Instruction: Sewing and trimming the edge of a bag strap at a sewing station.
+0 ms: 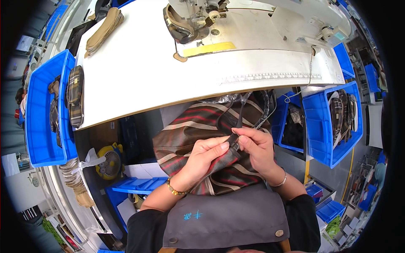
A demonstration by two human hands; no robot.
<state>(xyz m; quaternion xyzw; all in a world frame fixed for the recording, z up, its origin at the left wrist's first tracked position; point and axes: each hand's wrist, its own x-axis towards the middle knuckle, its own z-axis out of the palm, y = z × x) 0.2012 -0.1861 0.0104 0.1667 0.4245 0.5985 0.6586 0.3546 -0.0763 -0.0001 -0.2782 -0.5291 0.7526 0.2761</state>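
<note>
Striped dark brown fabric (pixel 185 134) with red and cream lines lies bunched across my lap, below the table edge; whether it is a finished bag cannot be made out. Over it, my left hand (pixel 207 152) and my right hand (pixel 258 148) meet, both closed. Between their fingertips is a narrow dark strap (pixel 233 138), pinched from both sides. My left thumb lies flat along its near end, while my right thumb and forefinger grip the upper end. From there a dark band runs up toward the table edge. The fingers hide much of the strap's end.
A white sewing table (pixel 139 71) with a sewing machine (pixel 198 21) stands ahead. Tan pieces (pixel 104 31) lie on its far left, a plaid pouch (pixel 76 97) at its left edge. Blue bins (pixel 46 105) flank both sides. A yellow fan (pixel 110 163) sits underneath.
</note>
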